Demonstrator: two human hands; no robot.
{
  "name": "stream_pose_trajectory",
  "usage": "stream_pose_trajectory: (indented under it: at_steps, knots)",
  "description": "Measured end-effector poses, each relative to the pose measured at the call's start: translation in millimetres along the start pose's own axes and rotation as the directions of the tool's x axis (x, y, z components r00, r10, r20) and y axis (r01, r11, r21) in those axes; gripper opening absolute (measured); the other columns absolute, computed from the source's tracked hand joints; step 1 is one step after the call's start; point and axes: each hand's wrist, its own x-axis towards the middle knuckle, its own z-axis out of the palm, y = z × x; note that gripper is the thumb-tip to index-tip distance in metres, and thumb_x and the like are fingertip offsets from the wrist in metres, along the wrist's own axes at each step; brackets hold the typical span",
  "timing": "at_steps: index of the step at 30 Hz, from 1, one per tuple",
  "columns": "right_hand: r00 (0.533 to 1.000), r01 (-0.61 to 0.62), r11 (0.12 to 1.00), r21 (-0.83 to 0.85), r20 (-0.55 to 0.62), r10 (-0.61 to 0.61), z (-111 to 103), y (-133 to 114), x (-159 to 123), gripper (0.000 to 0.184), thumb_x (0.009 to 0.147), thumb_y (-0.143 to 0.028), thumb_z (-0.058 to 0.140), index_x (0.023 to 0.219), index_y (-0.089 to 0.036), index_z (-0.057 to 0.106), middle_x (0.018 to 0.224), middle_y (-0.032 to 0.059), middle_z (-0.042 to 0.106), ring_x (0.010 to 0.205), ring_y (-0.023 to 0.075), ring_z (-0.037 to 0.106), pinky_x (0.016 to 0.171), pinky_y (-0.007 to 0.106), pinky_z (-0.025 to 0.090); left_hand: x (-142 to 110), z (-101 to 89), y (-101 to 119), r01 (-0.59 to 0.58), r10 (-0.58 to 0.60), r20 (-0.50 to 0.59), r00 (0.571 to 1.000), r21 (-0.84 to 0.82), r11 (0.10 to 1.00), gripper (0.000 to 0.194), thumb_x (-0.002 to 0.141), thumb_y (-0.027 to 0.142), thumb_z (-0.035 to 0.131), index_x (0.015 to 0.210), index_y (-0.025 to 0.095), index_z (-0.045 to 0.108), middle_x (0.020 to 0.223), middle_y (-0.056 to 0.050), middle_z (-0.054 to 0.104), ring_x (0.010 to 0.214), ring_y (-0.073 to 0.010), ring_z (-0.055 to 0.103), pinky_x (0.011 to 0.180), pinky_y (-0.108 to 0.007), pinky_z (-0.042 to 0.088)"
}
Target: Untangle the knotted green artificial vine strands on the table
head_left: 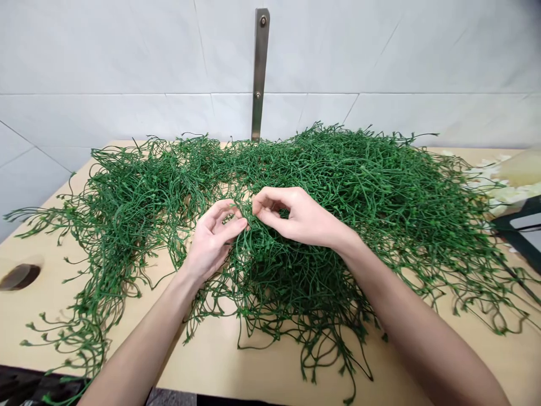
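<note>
Extending bare forearms [406,310], with left hand [209,241] curled narrow and right hand [296,217] pinched, unclear whether gripping anything; set amid tangled green stems [359,175] heaped over a pale tabletop [211,363], before a metal strip [261,67] on a tiled wall [127,51].

Stems [359,169] spread across the tabletop [203,372] from nine o'clock to three, some crossing its front edge between seven and eight. Behind them, at twelve, a bar [260,67] stands against the wall [127,51]. Flowers [513,194] lie at three o'clock, beside the stems, with a frame [502,228] just before them.
</note>
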Motion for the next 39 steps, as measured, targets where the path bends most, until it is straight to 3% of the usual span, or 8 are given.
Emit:
stream_pose_trajectory:
  at_steps: [3, 11, 19, 24, 31, 39]
  knots:
    - [1.0, -0.022, 0.999, 0.028, 0.001, 0.022, -0.8, -2.3, 0.5, 0.012, 0.081, -0.013, 0.053, 0.088, -0.015, 0.063, 0.084, 0.0027, 0.066, 0.07, 0.0101, 0.054, 0.067, 0.023, 0.044, 2.5, -1.5, -3.3, -0.04, 0.04, 0.008, 0.999, 0.008, 0.999, 0.038, 0.059, 0.015, 0.086, 0.092, 0.019, 0.067, 0.084, 0.002, 0.064, 0.077, -0.0089, 0.062, 0.083, -0.024, 0.053]
    - [0.994, -0.1, 0.992, 0.074, 0.062, 0.095, -3.2, -10.5, -1.5, 0.009, 0.074, -0.013, 0.057, 0.081, -0.014, 0.063, 0.069, -0.0017, 0.056, 0.06, 0.0077, 0.045, 0.058, 0.021, 0.04, 1.3, -2.7, -4.1, 0.005, -0.007, 0.065, 0.998, 0.034, 0.999, 0.032, 0.06, 0.017, 0.087, 0.087, 0.018, 0.07, 0.1, -0.003, 0.071, 0.08, -0.0117, 0.065, 0.086, -0.028, 0.053]
    - [0.993, -0.047, 0.998, 0.047, 0.111, 0.041, -3.2, -5.6, -1.6, 0.014, 0.073, -0.01, 0.053, 0.083, -0.015, 0.062, 0.066, -0.0034, 0.055, 0.057, 0.0069, 0.044, 0.056, 0.02, 0.037, 0.2, -0.3, -3.6, 0.037, -0.036, 0.118, 0.992, -0.003, 0.999, 0.027, 0.063, 0.021, 0.086, 0.082, 0.019, 0.067, 0.083, 0.001, 0.067, 0.067, -0.0067, 0.062, 0.068, -0.019, 0.054]
    - [0.997, -0.014, 1.0, -0.021, 0.081, 0.015, -2.7, -1.8, -1.3, 0.014, 0.07, -0.005, 0.048, 0.071, -0.016, 0.058, 0.065, -0.0029, 0.055, 0.059, 0.0078, 0.045, 0.058, 0.022, 0.036, 0.7, -1.0, -0.2, 0.006, -0.005, 0.112, 0.994, -0.009, 1.0, 0.023, 0.064, 0.014, 0.083, 0.07, 0.017, 0.061, 0.084, 0.001, 0.067, 0.065, -0.0064, 0.062, 0.063, -0.018, 0.054]
    - [0.992, -0.098, 0.993, 0.065, 0.087, 0.092, -2.9, -3.4, -1.3, 0.019, 0.08, -0.01, 0.05, 0.089, -0.014, 0.067, 0.069, -0.0003, 0.064, 0.059, 0.0089, 0.054, 0.056, 0.021, 0.04, 0.3, -2.9, 3.7, 0.052, -0.061, 0.148, 0.987, 0.068, 0.996, 0.025, 0.064, 0.014, 0.082, 0.085, 0.018, 0.068, 0.083, -0.002, 0.073, 0.079, -0.0151, 0.072, 0.08, -0.028, 0.057]
    - [0.99, -0.143, 0.967, 0.21, 0.041, 0.137, -12.2, -16.3, -2.1, 0.019, 0.091, -0.027, 0.051, 0.088, -0.014, 0.063, 0.076, 0.0024, 0.065, 0.069, 0.0113, 0.059, 0.06, 0.024, 0.044, -0.6, -1.6, 5.0, -0.019, 0.018, 0.121, 0.992, 0.004, 1.0, 0.021, 0.066, 0.013, 0.081, 0.084, 0.018, 0.071, 0.091, -0.002, 0.071, 0.086, -0.014, 0.072, 0.091, -0.029, 0.056]
